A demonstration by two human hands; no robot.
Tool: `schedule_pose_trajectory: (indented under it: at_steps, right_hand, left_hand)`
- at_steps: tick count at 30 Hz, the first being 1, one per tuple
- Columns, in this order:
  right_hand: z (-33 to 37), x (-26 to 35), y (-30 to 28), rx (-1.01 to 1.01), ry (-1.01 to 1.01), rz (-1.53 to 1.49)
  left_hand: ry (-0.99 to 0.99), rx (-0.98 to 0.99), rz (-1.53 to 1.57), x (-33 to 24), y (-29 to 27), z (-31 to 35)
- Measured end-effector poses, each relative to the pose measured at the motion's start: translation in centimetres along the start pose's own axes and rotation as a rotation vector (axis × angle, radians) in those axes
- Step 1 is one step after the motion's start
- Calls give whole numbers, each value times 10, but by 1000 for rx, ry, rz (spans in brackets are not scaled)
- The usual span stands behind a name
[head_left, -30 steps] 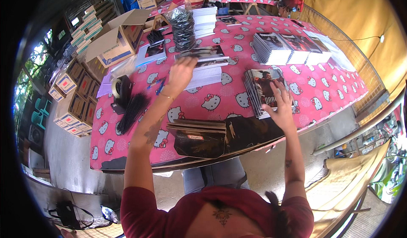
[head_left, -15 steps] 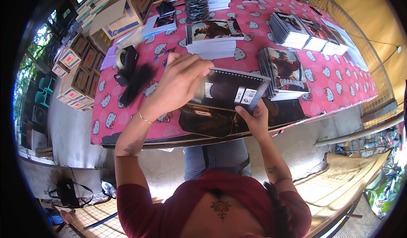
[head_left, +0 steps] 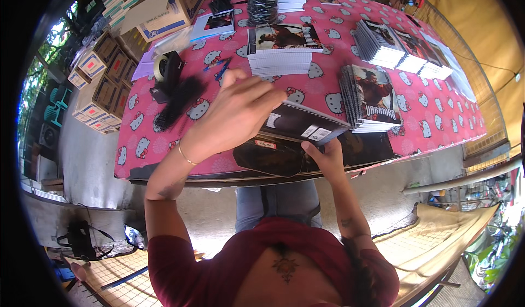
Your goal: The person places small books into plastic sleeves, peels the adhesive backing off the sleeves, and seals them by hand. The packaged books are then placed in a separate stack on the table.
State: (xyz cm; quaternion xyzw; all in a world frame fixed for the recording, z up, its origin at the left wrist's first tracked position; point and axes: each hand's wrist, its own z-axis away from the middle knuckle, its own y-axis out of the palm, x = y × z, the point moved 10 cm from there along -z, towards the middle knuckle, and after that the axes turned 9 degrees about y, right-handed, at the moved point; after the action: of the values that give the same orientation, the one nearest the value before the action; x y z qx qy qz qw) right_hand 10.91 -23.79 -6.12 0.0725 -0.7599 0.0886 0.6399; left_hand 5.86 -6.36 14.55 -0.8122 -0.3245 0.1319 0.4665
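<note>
A black-covered spiral notebook (head_left: 290, 122) is held up over the near edge of the table, tilted so that its coil-bound edge lies uppermost. My left hand (head_left: 238, 110) is closed at the upper left corner, by the end of the coil; its fingertips are partly hidden. With the thumb on the cover, my right hand (head_left: 327, 159) grips the lower right edge. Beneath the notebook lies a dark flat board (head_left: 268, 156). Just right of it stands a stack of spiral notebooks (head_left: 374, 93) with illustrated covers.
Another notebook stack (head_left: 281, 61) stands beyond my hands, with more notebook stacks (head_left: 377, 41) at the far right. On the left are a tape dispenser (head_left: 167, 74) and a heap of black strands (head_left: 180, 102). An open carton (head_left: 169, 14) stands farther back. Pink patterned cloth (head_left: 437, 107) covers the table.
The notebook has tipped, so its back cover looks narrower. My left hand has shifted slightly right and down along with it; my right hand keeps its grip. The whole view has shifted a little.
</note>
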Motion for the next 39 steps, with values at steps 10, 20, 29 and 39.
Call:
schedule_pose_trajectory:
  at_steps: [10,20,29,39]
  right_hand:
    - [3,-4,46,37,-49,-69]
    - [-11,82,-4,-210,-434,285]
    - [-43,104,141,182,-495,881]
    - [-45,108,143,121,-573,808]
  left_hand:
    - [-657,-423,275,29,100,169]
    - [-833,-176,-204,168,152,201]
    - [-788,-523,391,61,55,147]
    - [-765,-542,236,45,49,155]
